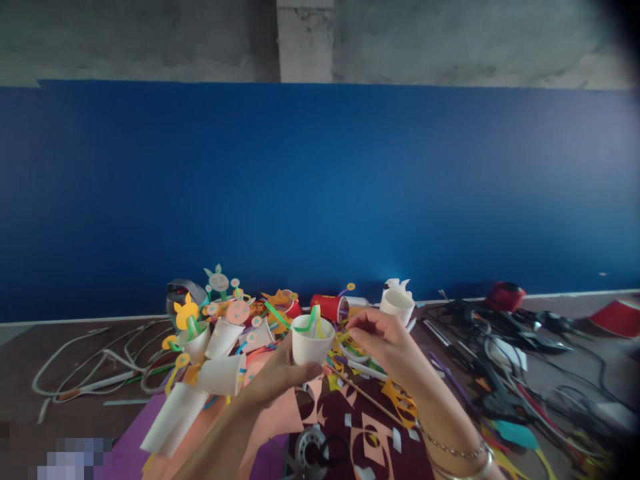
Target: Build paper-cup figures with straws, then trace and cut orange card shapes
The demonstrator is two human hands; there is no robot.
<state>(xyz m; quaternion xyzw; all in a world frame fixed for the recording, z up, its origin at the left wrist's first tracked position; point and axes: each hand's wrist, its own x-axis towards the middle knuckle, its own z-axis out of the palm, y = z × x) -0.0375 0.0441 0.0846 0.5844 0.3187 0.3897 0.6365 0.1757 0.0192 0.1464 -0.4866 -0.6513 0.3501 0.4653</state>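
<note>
My left hand is wrapped around a white paper cup, held upright with its mouth up. A bent green paper strip and a yellow strip stick out of the cup. To the right of the cup, my right hand has its fingertips pinched together, apart from the rim. Whether anything small is between those fingertips I cannot make out. Below the right hand lie tangled paper strips.
At the left, several decorated white cups lie and stand among paper animal cut-outs. Another white cup stands behind my right hand. A wooden stick, a tape roll, paper scraps, cables and a blue wall surround the work.
</note>
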